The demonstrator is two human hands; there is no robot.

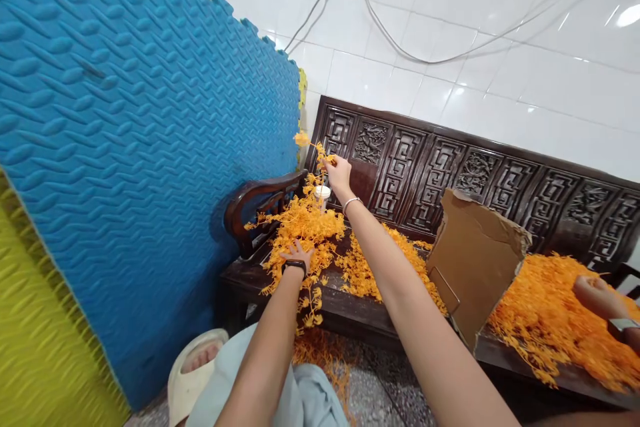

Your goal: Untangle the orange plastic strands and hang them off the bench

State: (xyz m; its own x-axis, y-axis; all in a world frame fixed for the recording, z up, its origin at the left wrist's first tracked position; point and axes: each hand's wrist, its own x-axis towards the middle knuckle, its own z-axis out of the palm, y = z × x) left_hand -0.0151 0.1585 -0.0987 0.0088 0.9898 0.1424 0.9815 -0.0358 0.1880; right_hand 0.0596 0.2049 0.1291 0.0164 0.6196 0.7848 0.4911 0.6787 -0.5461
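Right hand: we pinch an orange sprig (320, 155) in our right hand (340, 177), lifted at 12 o'clock.
Left hand: our left hand (299, 257) lies spread, gripping nothing, on the flower pile (305, 227).
Left to do: most flowers look unsorted on the bench (350, 310), toward 3 o'clock.

The left hand's fingers (299, 252) are buried in the orange sprigs (305, 227); a co-worker's arm (605, 303) is cut off.

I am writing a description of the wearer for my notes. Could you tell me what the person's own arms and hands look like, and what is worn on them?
Both arms are bare, with no sleeves visible. The left hand has a black band, like a watch or fitness tracker, at the wrist. The right hand has a thin silver bangle at the wrist. No gloves; any rings are too small to tell.
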